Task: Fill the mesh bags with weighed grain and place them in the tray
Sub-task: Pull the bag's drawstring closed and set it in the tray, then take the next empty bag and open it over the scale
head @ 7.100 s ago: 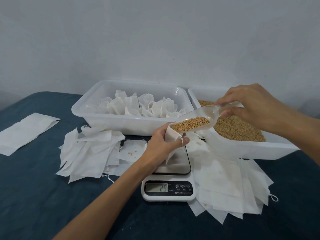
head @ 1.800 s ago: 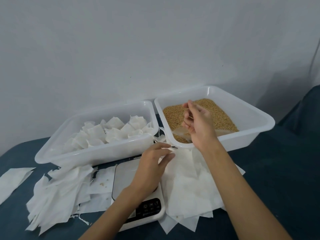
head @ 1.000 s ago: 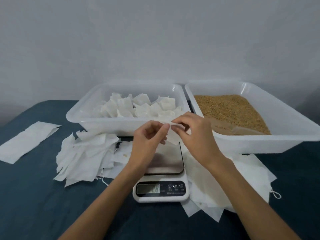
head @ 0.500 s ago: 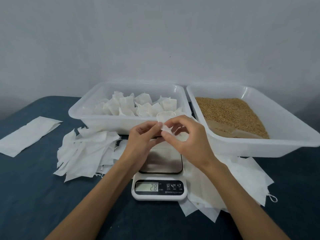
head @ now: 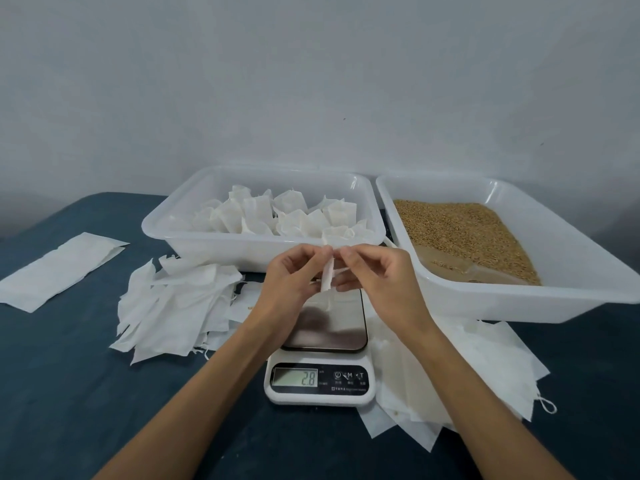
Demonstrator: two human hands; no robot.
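Loose sheet [head: 59, 271]: white, flat on the dark blue worktop [head: 62, 393], far left, well apart from the rest.
Empty bags, left pile [head: 176, 306]: white mesh bags heaped just in front of the left tray, beside the scale.
Left tray [head: 194, 244]: white plastic, holds a cluster of filled bags [head: 287, 216] standing with tops gathered.
Left hand [head: 294, 282]: raised over the scale plate; fingers curled, thumb and fingertips pinching the top of the mesh bag.
Mesh bag [head: 327, 278]: small, white, held between both hands above the scale; whether it touches the plate cannot be told.
Scale [head: 320, 381]: white body, dark shiny plate, display reads 28.
Right hand [head: 377, 278]: opposite the left, fingers curled, pinching the same bag from its right side.
Empty bags, right pile [head: 460, 372]: fanned out under and right of the scale, one drawstring loop showing at the far edge.
Right tray [head: 519, 306]: white plastic, holds loose grain [head: 460, 230]; a clear scoop [head: 460, 271] lies in its near end.
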